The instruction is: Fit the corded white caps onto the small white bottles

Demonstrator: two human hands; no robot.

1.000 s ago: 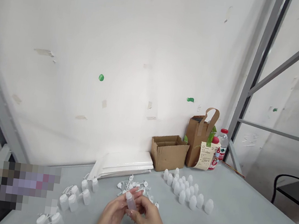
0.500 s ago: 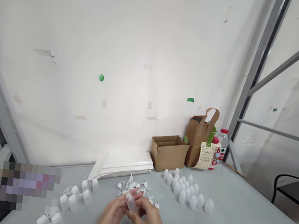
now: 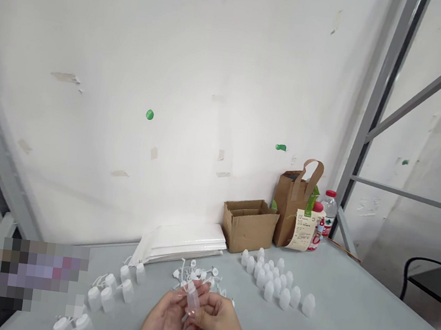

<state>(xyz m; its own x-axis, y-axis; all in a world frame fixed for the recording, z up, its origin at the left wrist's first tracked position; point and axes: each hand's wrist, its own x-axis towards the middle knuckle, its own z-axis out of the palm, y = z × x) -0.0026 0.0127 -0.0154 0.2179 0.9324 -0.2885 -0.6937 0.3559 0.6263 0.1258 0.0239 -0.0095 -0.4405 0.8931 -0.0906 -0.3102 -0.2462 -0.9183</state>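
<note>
Loose bottles (image 3: 108,293) lying scattered at left of grey table (image 3: 346,319), likely waiting; left hand (image 3: 163,321) and right hand (image 3: 220,325) both gripping small bottle (image 3: 192,298) upright above table; cap pile (image 3: 194,275) lying just behind; bottle cluster (image 3: 276,284) standing at right, likely done.

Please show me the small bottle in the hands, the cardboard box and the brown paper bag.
small bottle (image 3: 192,301), head view, its translucent body.
cardboard box (image 3: 250,235), head view, front wall.
paper bag (image 3: 283,215), head view, front face.
</note>
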